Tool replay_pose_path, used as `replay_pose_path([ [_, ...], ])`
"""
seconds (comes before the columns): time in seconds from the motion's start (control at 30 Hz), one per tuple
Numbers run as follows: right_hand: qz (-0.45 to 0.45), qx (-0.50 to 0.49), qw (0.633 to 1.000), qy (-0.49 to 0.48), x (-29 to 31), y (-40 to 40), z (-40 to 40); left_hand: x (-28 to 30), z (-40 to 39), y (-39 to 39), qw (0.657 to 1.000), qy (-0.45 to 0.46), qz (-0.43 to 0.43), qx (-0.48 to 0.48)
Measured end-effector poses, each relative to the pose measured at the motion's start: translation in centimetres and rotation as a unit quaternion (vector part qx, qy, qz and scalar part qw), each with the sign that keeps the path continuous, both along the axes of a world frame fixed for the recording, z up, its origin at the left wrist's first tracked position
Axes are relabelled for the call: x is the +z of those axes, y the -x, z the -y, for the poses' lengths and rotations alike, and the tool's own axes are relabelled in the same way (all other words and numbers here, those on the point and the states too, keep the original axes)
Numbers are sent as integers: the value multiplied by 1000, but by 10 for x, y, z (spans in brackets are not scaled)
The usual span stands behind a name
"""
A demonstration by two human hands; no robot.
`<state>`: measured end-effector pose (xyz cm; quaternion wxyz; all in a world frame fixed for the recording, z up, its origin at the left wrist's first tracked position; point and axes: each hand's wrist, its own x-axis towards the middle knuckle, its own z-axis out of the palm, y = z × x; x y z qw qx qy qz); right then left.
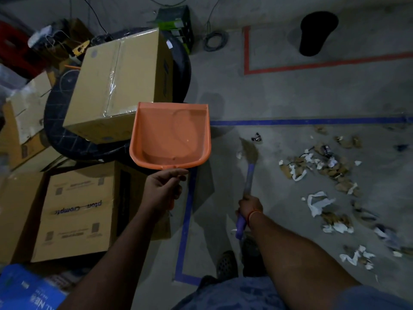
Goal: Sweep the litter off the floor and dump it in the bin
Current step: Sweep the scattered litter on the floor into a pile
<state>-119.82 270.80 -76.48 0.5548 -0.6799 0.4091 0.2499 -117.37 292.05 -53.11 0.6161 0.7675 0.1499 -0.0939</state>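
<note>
Head view: left hand (164, 186) grips dustpan (171, 135), right hand (249, 208) grips broom (248, 173); boxes (118, 83) beside.

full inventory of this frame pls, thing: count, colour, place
dustpan: 1, orange, held up mid-frame, nothing visible in it
broom: 1, purple handle, brush end down near the floor, right of the dustpan
litter: many scraps, white and brown, scattered on the floor at right
bin: 1, black, top right, inside the red tape
blue tape: lines on the floor, mid-frame
cardboard boxes: several, brown, stacked at left
cable coil: 1, dark, top centre
left hand: grips the dustpan's handle
right hand: grips the broom's handle
</note>
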Motion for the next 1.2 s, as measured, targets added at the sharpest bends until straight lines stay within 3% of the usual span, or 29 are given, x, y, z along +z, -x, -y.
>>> replay_pose_path([
  [0.17, -3, -71, 997, 4, 6, -14, 20, -2, 7, -3, 1000, -2, 0, -3],
  [0.4, 14, -92, 994, 52, 11, -11, 21, -4, 7, -7, 1000, -9, 8, -20],
  [0.67, 36, -49, 998, 15, 3, 11, 10, -11, 6, -7, 1000, -10, 0, -30],
  [0.9, 8, 69, 997, -19, -14, 22, -2, -10, 10, -4, 999, -13, 10, -36],
  [1.2, -26, -40, 999, 4, -13, 45, 28, -6, 19, 3, 999, -2, 9, -46],
])
